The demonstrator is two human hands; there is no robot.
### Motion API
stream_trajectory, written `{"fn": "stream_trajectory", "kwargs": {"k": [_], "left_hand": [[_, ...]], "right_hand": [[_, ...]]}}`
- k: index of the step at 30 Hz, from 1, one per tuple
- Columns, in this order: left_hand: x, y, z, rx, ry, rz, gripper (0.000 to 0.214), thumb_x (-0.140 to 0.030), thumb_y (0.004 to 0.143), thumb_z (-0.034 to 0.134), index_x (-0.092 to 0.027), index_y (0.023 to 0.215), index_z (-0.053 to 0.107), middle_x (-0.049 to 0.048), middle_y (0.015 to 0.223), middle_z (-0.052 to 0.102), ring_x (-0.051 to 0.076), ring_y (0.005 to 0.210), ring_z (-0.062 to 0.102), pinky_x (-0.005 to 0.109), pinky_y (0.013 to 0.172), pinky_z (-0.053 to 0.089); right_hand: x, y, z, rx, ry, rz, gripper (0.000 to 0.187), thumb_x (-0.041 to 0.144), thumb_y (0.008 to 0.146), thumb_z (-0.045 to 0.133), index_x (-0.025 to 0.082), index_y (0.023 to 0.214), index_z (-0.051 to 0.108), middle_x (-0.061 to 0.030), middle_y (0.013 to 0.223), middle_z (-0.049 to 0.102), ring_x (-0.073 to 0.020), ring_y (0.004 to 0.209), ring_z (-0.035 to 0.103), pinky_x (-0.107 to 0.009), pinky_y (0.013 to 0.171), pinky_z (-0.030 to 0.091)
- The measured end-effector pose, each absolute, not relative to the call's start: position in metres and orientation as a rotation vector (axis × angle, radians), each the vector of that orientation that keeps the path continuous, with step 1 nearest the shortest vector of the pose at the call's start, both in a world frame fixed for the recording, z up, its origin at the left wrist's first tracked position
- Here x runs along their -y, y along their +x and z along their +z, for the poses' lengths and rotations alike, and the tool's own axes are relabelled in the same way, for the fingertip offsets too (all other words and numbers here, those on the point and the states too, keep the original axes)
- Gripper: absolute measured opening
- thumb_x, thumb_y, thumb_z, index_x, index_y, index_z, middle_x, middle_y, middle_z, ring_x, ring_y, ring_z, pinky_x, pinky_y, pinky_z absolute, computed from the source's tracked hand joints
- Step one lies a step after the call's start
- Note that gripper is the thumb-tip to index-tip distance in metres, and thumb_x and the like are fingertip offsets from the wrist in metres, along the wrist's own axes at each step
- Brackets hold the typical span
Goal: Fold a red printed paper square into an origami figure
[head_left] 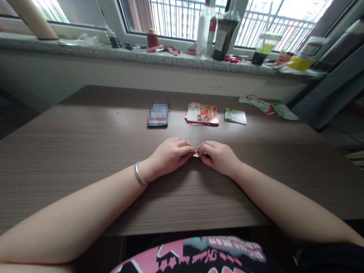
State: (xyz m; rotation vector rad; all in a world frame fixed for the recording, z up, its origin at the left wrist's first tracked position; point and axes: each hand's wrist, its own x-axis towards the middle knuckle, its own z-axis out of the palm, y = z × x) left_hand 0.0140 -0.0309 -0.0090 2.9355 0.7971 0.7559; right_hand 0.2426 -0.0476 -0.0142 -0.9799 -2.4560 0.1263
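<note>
Both hands meet over the middle of the brown table (113, 151). Between the fingertips shows a small piece of printed paper (196, 154), with white, yellow and red on it; most of it is hidden by the fingers. My left hand (173, 153), with a silver bangle on its wrist, pinches the paper's left end. At the right end, my right hand (217, 156) has curled fingers closed on it. Just beyond the hands lies a stack of red and orange printed leaflets (202, 114). A smaller green and white stack of leaflets (235, 116) is to its right.
A phone (158, 115), its screen blurred out, lies left of the red stack. Several green and red paper strips (261, 104) lie at the far right. Along the stone windowsill (182, 60) stand a clear bottle (202, 34), a dark drink cup (224, 38) and other clutter.
</note>
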Motion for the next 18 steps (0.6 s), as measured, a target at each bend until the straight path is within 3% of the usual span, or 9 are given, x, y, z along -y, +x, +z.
{"fn": "stream_trajectory", "kwargs": {"k": [10,14,18], "left_hand": [[0.037,0.017,-0.005,-0.707,3.109,0.742,0.019,-0.024,0.093,0.055,-0.018,0.095,0.072,0.0024,0.098,0.075,0.017,0.086,0.065,0.031,0.080,0.053],[0.040,0.017,-0.004,-0.716,3.155,0.709,0.024,-0.027,0.095,0.052,-0.018,0.092,0.073,0.0027,0.092,0.075,0.018,0.082,0.067,0.031,0.075,0.054],[0.044,0.017,-0.003,-0.738,3.219,0.644,0.021,-0.024,0.096,0.052,-0.019,0.098,0.072,0.0023,0.101,0.074,0.018,0.087,0.066,0.032,0.077,0.054]], "right_hand": [[0.052,0.241,-0.005,2.674,-0.905,-0.198,0.019,0.019,0.095,0.048,0.018,0.093,0.067,-0.0066,0.097,0.071,-0.0182,0.088,0.063,-0.028,0.073,0.046],[0.054,0.242,-0.001,2.727,-0.875,-0.173,0.021,0.020,0.096,0.048,0.016,0.096,0.069,-0.0080,0.099,0.071,-0.0187,0.092,0.064,-0.029,0.078,0.049],[0.056,0.244,-0.001,2.727,-0.872,-0.125,0.021,0.021,0.096,0.051,0.017,0.097,0.071,-0.0076,0.101,0.073,-0.0183,0.095,0.065,-0.029,0.082,0.052]]}}
